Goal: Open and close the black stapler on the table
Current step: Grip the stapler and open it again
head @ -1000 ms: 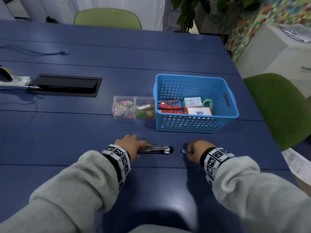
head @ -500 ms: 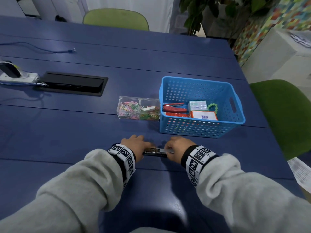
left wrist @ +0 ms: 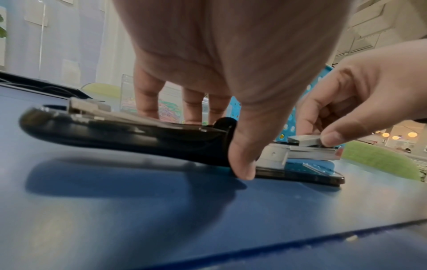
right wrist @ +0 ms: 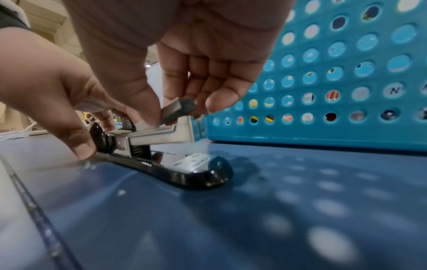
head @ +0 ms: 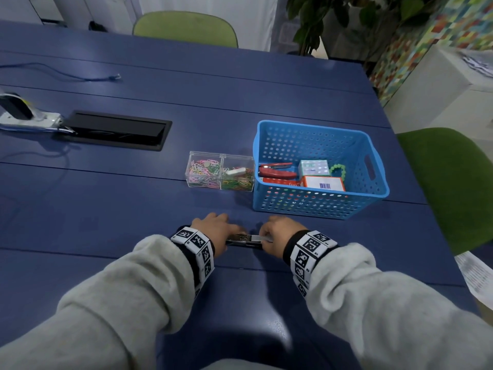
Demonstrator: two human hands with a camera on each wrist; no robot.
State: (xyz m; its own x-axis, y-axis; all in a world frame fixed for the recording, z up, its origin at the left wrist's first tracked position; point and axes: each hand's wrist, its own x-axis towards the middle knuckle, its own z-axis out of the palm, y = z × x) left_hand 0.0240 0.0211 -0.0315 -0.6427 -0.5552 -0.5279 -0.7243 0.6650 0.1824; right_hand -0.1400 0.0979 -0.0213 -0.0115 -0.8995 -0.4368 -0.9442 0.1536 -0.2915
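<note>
The black stapler [head: 244, 240] lies opened flat on the blue table. Its black cover [left wrist: 115, 135] is folded back to the left, and the base [right wrist: 191, 171] and silver magazine [right wrist: 161, 135] point right. My left hand [head: 213, 231] holds it at the hinge, thumb [left wrist: 242, 164] on the near side and fingers on the far side. My right hand [head: 277, 233] pinches a short grey strip of staples [right wrist: 177, 111] between thumb and fingers. The strip sits tilted on top of the magazine [left wrist: 312, 152].
A blue perforated basket [head: 320, 206] with a red stapler and small boxes stands just beyond my right hand. Clear boxes of paper clips [head: 220, 174] sit to its left. A black cable hatch [head: 114, 130] is far left, a green chair [head: 448, 188] at the right.
My right hand, holding the strip of staples, has moved left from beside the stapler onto its magazine. The left hand has stayed at the hinge.
</note>
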